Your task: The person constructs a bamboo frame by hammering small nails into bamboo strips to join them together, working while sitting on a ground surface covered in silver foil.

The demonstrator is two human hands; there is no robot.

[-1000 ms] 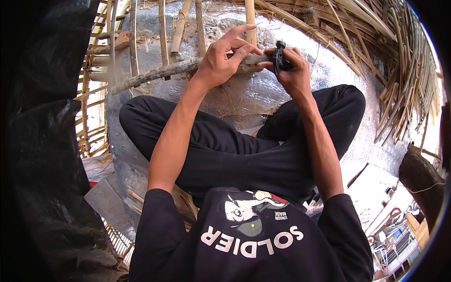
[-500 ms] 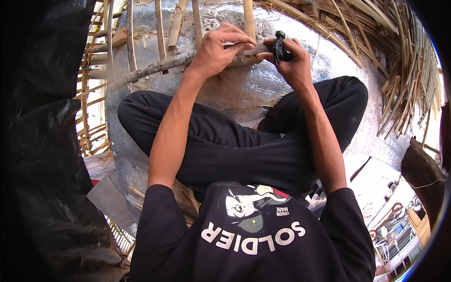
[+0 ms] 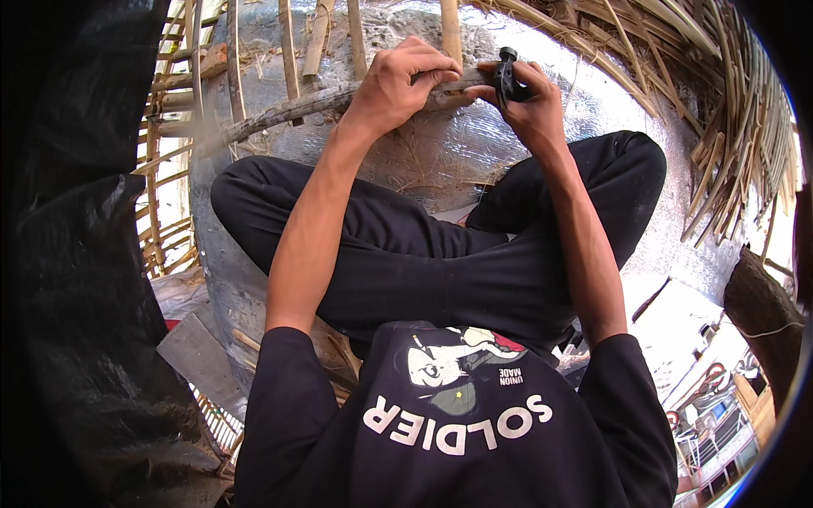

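left hand point(image 3: 394, 87) lowered finger, now pinching, can't tell what; black tool point(image 3: 506, 78) near, gripped in right hand point(image 3: 533, 106).

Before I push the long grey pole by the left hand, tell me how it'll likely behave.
The pole is probably stiff, being thicker than the narrow slats beyond it. Pushed at one end, its length may make it swing. Its rough-looking surface suggests little slipping.
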